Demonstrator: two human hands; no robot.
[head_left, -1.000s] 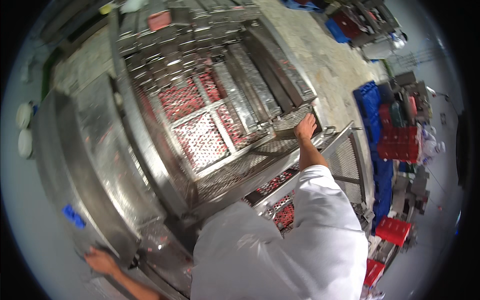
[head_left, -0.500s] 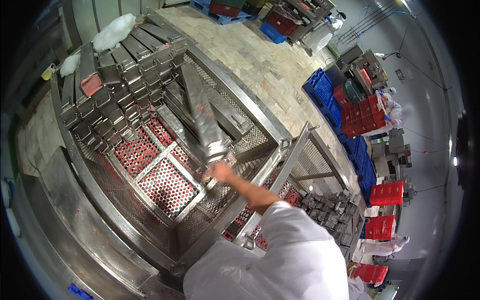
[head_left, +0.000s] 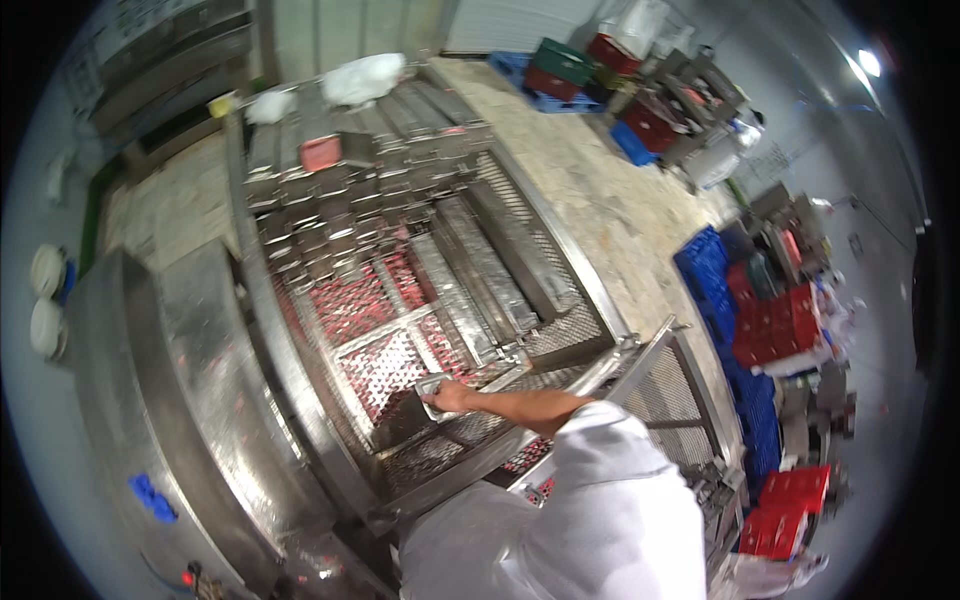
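Since half a second ago, the right hand (head_left: 452,396) has left the end of a slanted mould for a small metal piece (head_left: 431,384) near the frame's centre, above the perforated floor (head_left: 385,368) of the cage (head_left: 567,238). Its fingers look bent closed around the piece's right side, though blur hides the exact grip. The left hand is out of view. The piece looks stiff, fairly light and perhaps slippery if wet, unlikely to break; an edge seems the best hold. Long moulds (head_left: 460,275) to its upper right are smooth, straight-sided metal, probably heavier and best lifted by their ends. Stacked moulds (head_left: 345,205) at upper left show thin wire handles.
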